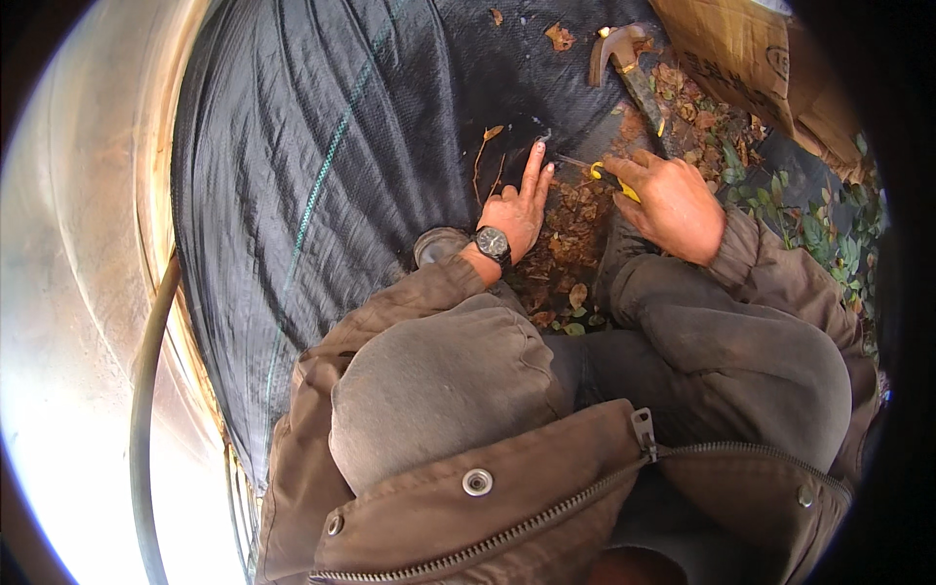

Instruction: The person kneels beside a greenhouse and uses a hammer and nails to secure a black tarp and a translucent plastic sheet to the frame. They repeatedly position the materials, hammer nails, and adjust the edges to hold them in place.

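My left hand (514,213), with a black wristwatch (493,243) on its wrist, rests against the black woven ground fabric (409,131). Its index and middle fingers stretch forward, while the others curl in. Just past the index fingertip is a small pale, shiny bit (543,136), too small to identify. In my right hand (669,201) is a tool with a yellow and black handle (627,189), which looks like a screwdriver. Its thin metal shaft (574,160) points left toward my left fingertips. A claw hammer (635,77) lies beyond my right hand, head away from me.
A cardboard box (724,55) bearing print stands at the upper right. Dry leaves (578,219) cover the ground between my feet, and green plants (833,227) grow at right. Translucent plastic sheeting (80,241) and a curved pole (150,409) line the left side.
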Demonstrator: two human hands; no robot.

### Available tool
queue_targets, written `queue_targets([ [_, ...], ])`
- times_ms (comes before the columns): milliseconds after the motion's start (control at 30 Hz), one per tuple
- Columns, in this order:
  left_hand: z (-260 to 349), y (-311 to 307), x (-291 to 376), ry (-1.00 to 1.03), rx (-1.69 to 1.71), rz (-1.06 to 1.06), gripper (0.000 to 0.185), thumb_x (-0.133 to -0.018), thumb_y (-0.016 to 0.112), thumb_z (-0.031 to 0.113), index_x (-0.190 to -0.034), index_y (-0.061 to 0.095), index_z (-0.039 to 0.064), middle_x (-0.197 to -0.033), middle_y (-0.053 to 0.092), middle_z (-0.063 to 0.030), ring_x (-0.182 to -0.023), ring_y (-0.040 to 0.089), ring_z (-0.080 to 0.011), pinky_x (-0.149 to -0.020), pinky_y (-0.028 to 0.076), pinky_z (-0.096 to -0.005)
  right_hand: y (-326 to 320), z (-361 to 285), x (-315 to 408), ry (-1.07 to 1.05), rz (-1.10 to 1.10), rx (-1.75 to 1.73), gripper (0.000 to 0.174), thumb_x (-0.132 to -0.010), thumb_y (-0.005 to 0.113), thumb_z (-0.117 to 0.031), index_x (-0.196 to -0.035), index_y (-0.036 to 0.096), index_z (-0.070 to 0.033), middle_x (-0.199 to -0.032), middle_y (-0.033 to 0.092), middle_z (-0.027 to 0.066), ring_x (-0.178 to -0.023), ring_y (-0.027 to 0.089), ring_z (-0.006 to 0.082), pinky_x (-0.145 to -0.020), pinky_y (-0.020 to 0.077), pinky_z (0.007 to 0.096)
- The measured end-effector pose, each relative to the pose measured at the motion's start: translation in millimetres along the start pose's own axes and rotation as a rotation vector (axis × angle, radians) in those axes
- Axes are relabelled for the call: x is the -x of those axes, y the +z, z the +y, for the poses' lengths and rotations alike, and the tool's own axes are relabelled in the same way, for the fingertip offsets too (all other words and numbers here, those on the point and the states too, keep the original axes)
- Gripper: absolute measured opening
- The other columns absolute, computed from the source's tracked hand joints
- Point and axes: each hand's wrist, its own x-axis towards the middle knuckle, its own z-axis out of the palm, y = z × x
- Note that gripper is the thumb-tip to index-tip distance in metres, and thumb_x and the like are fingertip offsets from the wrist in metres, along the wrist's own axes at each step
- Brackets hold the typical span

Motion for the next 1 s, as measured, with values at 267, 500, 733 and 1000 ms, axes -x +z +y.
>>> queue_targets([
  [267,1,0,1,0.000,-0.026,0.004,0.065,-0.089,0.060,0.010,-0.153,0.049,0.009,-0.170,0.013,-0.0253,-0.060,0.059,-0.0181,-0.049,0.052,-0.0303,2,-1,-1,-0.019,0.019,-0.002,0.045,-0.086,0.073,-0.015,-0.127,0.063,-0.002,-0.097,0.066,0.0204,-0.082,0.066,0.0426,-0.071,0.0531,0.0514],
  [500,-1,0,0,0.009,-0.081,0.036,0.063,-0.089,0.059,0.008,-0.151,0.053,0.009,-0.168,0.018,-0.0282,-0.058,0.056,-0.0159,-0.047,0.051,-0.0297,8,-7,-10,-0.034,-0.094,0.106,0.040,-0.090,0.069,-0.018,-0.124,0.062,0.001,-0.096,0.067,0.0220,-0.080,0.067,0.0433,-0.068,0.0534,0.0522],
  [733,0,4,-3,0.023,-0.073,0.034,0.061,-0.089,0.058,0.009,-0.150,0.054,0.010,-0.167,0.021,-0.0286,-0.058,0.055,-0.0144,-0.047,0.051,-0.0282,7,-18,-20,-0.043,-0.077,0.186,0.023,-0.086,0.066,-0.017,-0.097,0.062,0.002,-0.080,0.068,0.0220,-0.069,0.068,0.0416,-0.062,0.0535,0.0508],
  [1000,-2,7,-4,0.031,-0.064,0.014,0.062,-0.089,0.058,0.010,-0.151,0.053,0.011,-0.167,0.024,-0.0268,-0.059,0.056,-0.0146,-0.048,0.052,-0.0278,16,-18,-42,-0.096,-0.087,0.140,0.023,-0.082,0.066,-0.014,-0.097,0.061,0.003,-0.078,0.066,0.0200,-0.065,0.068,0.0382,-0.057,0.0523,0.0483],
])
